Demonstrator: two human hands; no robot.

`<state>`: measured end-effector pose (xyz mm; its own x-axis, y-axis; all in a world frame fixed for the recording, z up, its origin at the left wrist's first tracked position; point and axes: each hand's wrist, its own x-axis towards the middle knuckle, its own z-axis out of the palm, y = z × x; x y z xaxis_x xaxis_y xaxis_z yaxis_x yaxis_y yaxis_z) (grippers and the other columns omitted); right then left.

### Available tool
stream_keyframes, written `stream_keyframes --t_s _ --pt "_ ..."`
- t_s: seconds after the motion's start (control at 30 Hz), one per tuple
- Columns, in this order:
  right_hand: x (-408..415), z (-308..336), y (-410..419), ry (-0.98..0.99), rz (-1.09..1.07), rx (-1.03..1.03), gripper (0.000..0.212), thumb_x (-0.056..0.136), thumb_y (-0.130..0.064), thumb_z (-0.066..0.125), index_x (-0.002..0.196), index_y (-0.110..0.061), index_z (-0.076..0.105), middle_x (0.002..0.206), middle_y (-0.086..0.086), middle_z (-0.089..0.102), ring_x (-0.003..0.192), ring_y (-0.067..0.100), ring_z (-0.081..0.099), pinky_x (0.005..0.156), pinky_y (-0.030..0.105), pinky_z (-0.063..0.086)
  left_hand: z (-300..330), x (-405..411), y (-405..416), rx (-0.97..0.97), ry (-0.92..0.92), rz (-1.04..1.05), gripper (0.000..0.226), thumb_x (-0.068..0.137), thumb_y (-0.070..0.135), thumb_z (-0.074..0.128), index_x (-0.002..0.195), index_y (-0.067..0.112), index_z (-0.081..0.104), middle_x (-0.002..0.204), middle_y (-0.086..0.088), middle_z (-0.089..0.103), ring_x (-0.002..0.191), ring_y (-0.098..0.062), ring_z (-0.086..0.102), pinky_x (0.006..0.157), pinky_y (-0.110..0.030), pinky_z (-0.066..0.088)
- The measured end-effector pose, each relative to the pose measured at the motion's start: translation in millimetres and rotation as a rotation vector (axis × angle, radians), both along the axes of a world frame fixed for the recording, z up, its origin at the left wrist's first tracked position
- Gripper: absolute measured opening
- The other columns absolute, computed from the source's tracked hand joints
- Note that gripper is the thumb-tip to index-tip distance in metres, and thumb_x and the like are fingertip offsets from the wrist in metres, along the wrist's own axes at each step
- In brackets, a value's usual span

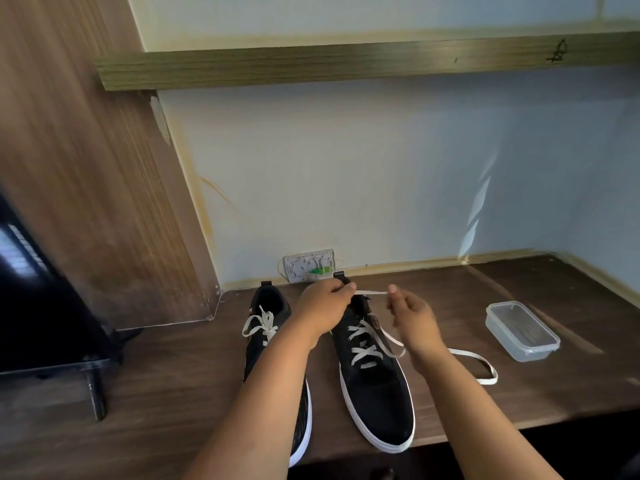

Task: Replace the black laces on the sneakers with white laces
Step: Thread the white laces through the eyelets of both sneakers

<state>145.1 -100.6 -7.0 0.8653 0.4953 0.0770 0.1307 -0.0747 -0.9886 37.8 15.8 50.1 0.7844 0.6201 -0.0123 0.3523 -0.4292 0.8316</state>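
Flat white lace [372, 292] pinched taut btwn both hands' fingers [349, 288].

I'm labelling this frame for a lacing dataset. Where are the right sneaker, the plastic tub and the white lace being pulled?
right sneaker [375, 393]: head view, on its black toe.
plastic tub [522, 330]: head view, on its clear inside.
white lace [371, 292]: head view, on the taut stretch between both hands' fingers.
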Motion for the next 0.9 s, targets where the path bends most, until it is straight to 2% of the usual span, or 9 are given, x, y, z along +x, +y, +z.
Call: stream_keyframes --t_s 0.07,0.17,0.23,0.3,0.37,0.47,0.6,0.73,0.9 --pt "18 -1 -15 -0.018 -0.184 -0.148 0.041 0.101 -0.040 0.042 0.072 -0.013 0.056 0.073 0.004 0.056 0.071 0.022 0.050 0.069 0.035 0.041 1 -4 8 -0.043 -0.014 0.020 0.038 0.100 0.036 0.045 0.066 0.019 0.051 0.069 0.001 0.046 0.069 -0.015 0.045 0.068 -0.031 0.031" --pt "30 1 -30 -0.249 -0.101 -0.568 0.036 0.102 -0.039 0.039 0.101 -0.013 0.063 0.108 0.008 0.061 0.105 0.031 0.053 0.095 0.041 0.041 -1 -6 7 -0.011 0.013 -0.009 0.036 0.100 0.034 0.045 0.068 0.019 0.055 0.072 0.000 0.050 0.072 -0.015 0.048 0.069 -0.030 0.033" --pt "18 8 -26 -0.357 0.069 -0.485 0.038 0.101 -0.040 0.041 0.126 -0.017 0.057 0.128 0.002 0.052 0.124 0.024 0.044 0.106 0.039 0.033 -5 -2 -2 0.026 0.045 -0.061 0.034 0.099 0.036 0.047 0.074 0.018 0.060 0.077 0.000 0.055 0.076 -0.014 0.050 0.071 -0.030 0.037" --pt "-2 18 -16 -0.277 0.257 -0.227 0.031 0.101 -0.040 0.043 0.118 -0.022 0.062 0.118 -0.005 0.062 0.112 0.014 0.055 0.098 0.035 0.043 -8 3 -10 0.036 0.042 -0.073 0.034 0.098 0.038 0.050 0.076 0.016 0.063 0.081 -0.002 0.060 0.077 -0.014 0.052 0.071 -0.030 0.039" --pt "-13 18 -5 -0.234 0.303 -0.140 0.025 0.101 -0.033 0.046 0.090 -0.020 0.064 0.080 -0.005 0.065 0.077 0.014 0.060 0.075 0.036 0.049 -14 9 -13 0.012 -0.004 -0.019 0.038 0.096 0.039 0.053 0.077 0.008 0.065 0.078 -0.010 0.062 0.072 -0.017 0.052 0.067 -0.031 0.038" --pt "-15 12 2 -0.208 0.198 -0.146 0.029 0.099 -0.030 0.053 0.074 -0.016 0.057 0.056 -0.009 0.046 0.053 0.008 0.041 0.057 0.028 0.035 -30 14 -13 -0.029 -0.067 0.174 0.046 0.088 0.048 0.062 0.065 0.009 0.059 0.067 -0.006 0.058 0.064 -0.017 0.051 0.061 -0.030 0.036" --pt "-5 -2 2 -0.209 0.093 -0.269 0.026 0.096 -0.028 0.058 0.075 -0.014 0.062 0.056 -0.006 0.048 0.056 0.012 0.043 0.057 0.028 0.035 -51 11 -5 0.115 0.024 0.345 0.044 0.093 0.051 0.052 0.067 0.015 0.050 0.068 0.002 0.054 0.083 -0.025 0.061 0.066 -0.033 0.042" --pt "-4 -11 5 -0.119 -0.010 -0.216 0.017 0.090 -0.026 0.066 0.075 -0.018 0.068 0.063 -0.004 0.063 0.062 0.015 0.055 0.063 0.030 0.045 -57 13 -10 0.278 0.121 0.321 0.040 0.083 0.051 0.066 0.088 0.013 0.055 0.085 0.000 0.054 0.086 -0.021 0.057 0.062 -0.027 0.036" --pt "-11 -12 13 -0.174 -0.014 -0.178 0.006 0.086 -0.017 0.070 0.086 -0.023 0.072 0.079 -0.008 0.070 0.075 0.004 0.064 0.063 0.015 0.046 -51 12 -7 0.192 0.086 0.296 0.044 0.076 0.035 0.070 0.047 0.013 0.046 0.045 0.002 0.044 0.044 -0.013 0.038 0.045 -0.025 0.027"
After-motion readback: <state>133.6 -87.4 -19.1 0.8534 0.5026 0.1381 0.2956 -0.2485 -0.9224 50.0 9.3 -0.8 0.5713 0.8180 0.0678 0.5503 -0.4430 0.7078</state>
